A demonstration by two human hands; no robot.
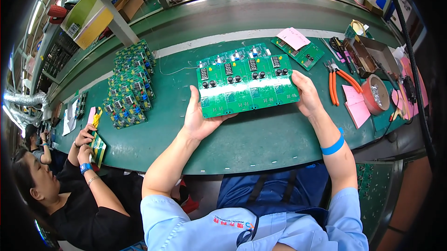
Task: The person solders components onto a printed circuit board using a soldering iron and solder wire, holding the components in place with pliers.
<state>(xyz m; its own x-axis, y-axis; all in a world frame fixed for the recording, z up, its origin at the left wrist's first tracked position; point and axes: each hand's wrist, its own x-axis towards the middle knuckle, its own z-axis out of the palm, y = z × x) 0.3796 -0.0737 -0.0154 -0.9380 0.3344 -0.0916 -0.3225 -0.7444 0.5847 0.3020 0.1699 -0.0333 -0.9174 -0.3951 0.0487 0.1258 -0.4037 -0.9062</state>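
A wide green circuit board panel point(251, 93) is held up in both my hands over the green table, tilted toward me. It carries several digit displays and pairs of black round parts. My left hand point(199, 123) grips its left end, thumb along the edge and fingers underneath. At the right end, my right hand point(307, 95) holds the edge, its fingers partly hidden behind the board. Just beyond the panel lies another green circuit board point(223, 59), partly covered by it. A blue wrist band point(333, 145) is on my right forearm.
Several populated boards point(130, 86) stand in a row at left. To the right are a board under pink paper point(293, 38), orange-handled pliers point(333, 86), a metal tray point(368, 55) and a tape roll point(375, 93). A co-worker point(88, 172) handles a striped board at far left.
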